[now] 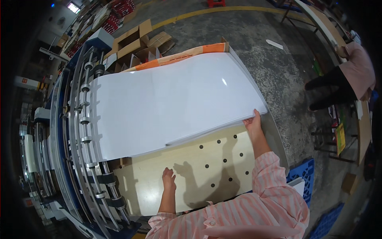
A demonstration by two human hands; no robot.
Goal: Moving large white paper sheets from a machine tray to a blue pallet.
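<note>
A stack of large white sheets (171, 99) lies across a pale wooden board (223, 171) with round holes. My right hand (252, 122) grips the near right corner of the stack, lifting its edge slightly off the board. My left hand (168, 176) hovers open over the bare board, fingers apart, below the near edge of the sheets and holding nothing. Both arms wear pink striped sleeves.
A machine with metal rollers and rails (85, 119) runs along the left, touching the sheets' left edge. Open cardboard boxes (133, 40) sit beyond the stack. A person (350, 75) sits at a bench on the right. Blue pallets (304, 175) lie on the concrete floor.
</note>
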